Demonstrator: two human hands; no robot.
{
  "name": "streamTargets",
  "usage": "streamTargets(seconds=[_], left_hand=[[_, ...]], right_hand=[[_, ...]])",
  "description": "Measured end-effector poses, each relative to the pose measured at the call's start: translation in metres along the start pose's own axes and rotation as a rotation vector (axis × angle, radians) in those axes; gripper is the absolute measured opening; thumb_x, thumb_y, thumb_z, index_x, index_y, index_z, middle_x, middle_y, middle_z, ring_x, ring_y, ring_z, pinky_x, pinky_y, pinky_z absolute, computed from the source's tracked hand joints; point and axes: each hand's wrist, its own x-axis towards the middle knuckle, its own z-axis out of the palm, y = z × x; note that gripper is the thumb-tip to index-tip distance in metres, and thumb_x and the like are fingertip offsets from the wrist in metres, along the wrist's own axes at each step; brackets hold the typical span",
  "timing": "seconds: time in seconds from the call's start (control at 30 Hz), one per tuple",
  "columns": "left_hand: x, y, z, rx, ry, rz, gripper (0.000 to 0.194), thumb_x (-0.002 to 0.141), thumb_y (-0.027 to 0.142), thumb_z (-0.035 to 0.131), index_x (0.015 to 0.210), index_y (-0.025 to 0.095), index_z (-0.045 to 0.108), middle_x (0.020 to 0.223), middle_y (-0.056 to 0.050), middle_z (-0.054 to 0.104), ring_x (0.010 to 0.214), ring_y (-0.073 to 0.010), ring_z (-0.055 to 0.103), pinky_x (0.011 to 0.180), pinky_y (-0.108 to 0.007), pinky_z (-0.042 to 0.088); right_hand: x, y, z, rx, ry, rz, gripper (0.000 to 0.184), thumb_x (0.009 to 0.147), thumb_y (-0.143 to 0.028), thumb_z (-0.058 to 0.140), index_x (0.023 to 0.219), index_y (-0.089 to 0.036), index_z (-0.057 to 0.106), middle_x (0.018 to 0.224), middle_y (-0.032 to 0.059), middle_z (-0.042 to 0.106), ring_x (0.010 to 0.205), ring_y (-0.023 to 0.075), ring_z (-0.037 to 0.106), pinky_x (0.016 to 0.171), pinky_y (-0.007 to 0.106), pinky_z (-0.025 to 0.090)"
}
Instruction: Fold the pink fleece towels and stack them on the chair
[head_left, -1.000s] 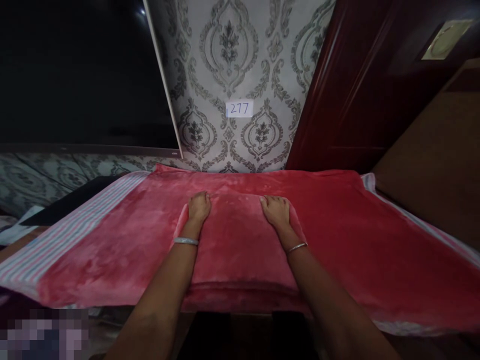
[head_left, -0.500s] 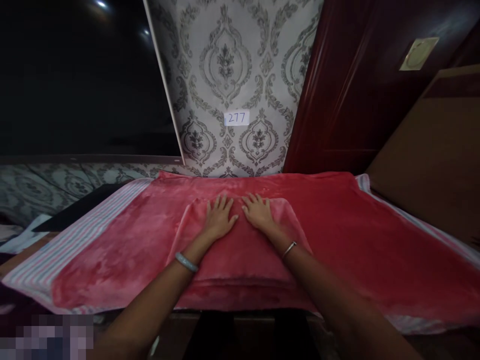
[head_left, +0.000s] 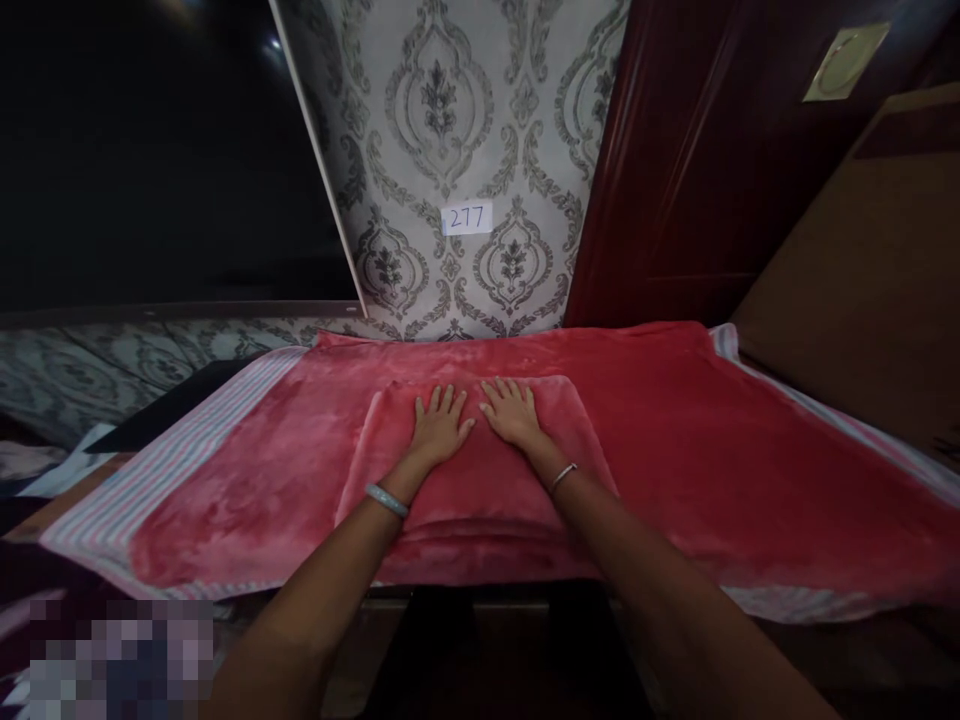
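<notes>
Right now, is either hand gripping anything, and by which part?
Nothing is held: the left hand and right hand rest, fingers spread, on the folded red fabric.

Left grip and right grip splayed palm-down

L bangle = landmark, on L wrist: broad, rounded band, pale grey-blue, slight sheen; any marks too small to read. R bangle, to right of & a bit above L bangle: much thinner, silvery, looks like metal, catches light. L hand, just above L bangle: bare, slender; nail detail too small to tell. R hand, up & right of L bangle: bare, same build. L forearm, below L bangle: bare. R forearm, well right of L bangle: bare also. Legs, below L bangle: near-black clothing, seams/weave lost in shadow.
</notes>
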Motion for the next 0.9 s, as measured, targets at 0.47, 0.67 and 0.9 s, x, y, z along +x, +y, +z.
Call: streamTargets(seconds=[0.47, 0.67, 0.9], left_hand=[[-0.001, 0.003, -0.018, -0.095, -0.091, -0.021, 0.066, 0.103, 0.048, 0.034, 0.162, 0.021, 0.027, 0.171, -0.012, 0.019, 0.159, -0.0314, 0.012, 0.125, -0.062, 0.012], [-0.047, 0.003, -0.025, -0.146, -0.081, 0.036, 0.065, 0.103, 0.049, 0.039, 0.162, 0.025, 0.027, 0.17, -0.012, 0.024, 0.158, -0.0289, 0.017, 0.126, -0.058, 0.016], [-0.088, 0.009, -0.01, -0.058, -0.076, 0.044, 0.06, 0.104, 0.05, 0.036, 0.16, 0.028, 0.033, 0.17, -0.01, 0.023, 0.158, -0.0305, 0.017, 0.125, -0.062, 0.017]], right_hand=[[-0.08, -0.012, 0.008, 0.051, -0.019, -0.095, 0.056, 0.105, -0.049, 0.041, 0.157, -0.029, 0.041, 0.168, 0.0069, 0.029, 0.156, 0.03, 0.02, 0.124, 0.057, 0.017], [-0.08, -0.012, 0.009, 0.05, 0.006, -0.116, 0.056, 0.105, -0.047, 0.04, 0.158, -0.027, 0.041, 0.168, 0.008, 0.029, 0.156, 0.0299, 0.02, 0.124, 0.057, 0.017], [-0.084, -0.012, 0.013, 0.03, 0.01, -0.124, 0.054, 0.105, -0.04, 0.038, 0.157, -0.028, 0.041, 0.169, 0.0065, 0.028, 0.156, 0.0294, 0.021, 0.124, 0.055, 0.018]])
